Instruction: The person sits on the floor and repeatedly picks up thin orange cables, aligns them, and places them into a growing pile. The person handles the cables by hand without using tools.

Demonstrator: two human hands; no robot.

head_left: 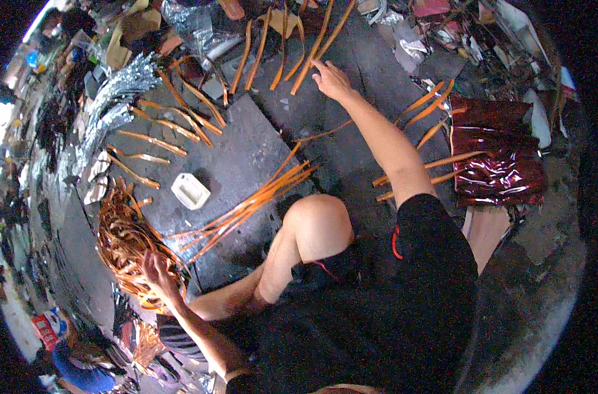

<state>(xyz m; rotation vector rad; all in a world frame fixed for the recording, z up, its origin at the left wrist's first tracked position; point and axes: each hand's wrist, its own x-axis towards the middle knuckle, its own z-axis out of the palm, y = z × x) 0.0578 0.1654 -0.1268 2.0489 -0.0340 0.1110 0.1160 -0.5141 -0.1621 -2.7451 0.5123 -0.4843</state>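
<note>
Two bare hands in the head view, well apart. Right hand (333, 80) is at the end of a long forward reach, fingertips at the nearer part of one flat copper-orange strip (325, 46). Looks like contact; can't tell if it's pinched, but the hand isn't clenched. Key relation: strip's long axis runs away from the person, far end leaning right, near end just short of the fingertips and a bit left. Right hand is clearly the nearer one; left is nowhere close. Second strip (322, 29) lies just beside it on the left, nearly parallel, with more loose strips (257, 52) further left. Left hand (160, 279) is down low at a tangled heap (125, 230) of the same stuff, fingers slightly spread; can't tell if it grips any or only rests there. Loose bundle (267, 190) fans from beside the heap across the dark board (240, 118), its far end ahead of the bent knee (320, 226). White plastic piece (191, 190) lies on the board, beyond the bundle. Silvery strands (121, 88) pile up far left. Off right: dark red glossy sheet (503, 171), several orange strips (440, 163) by its left edge.
</note>
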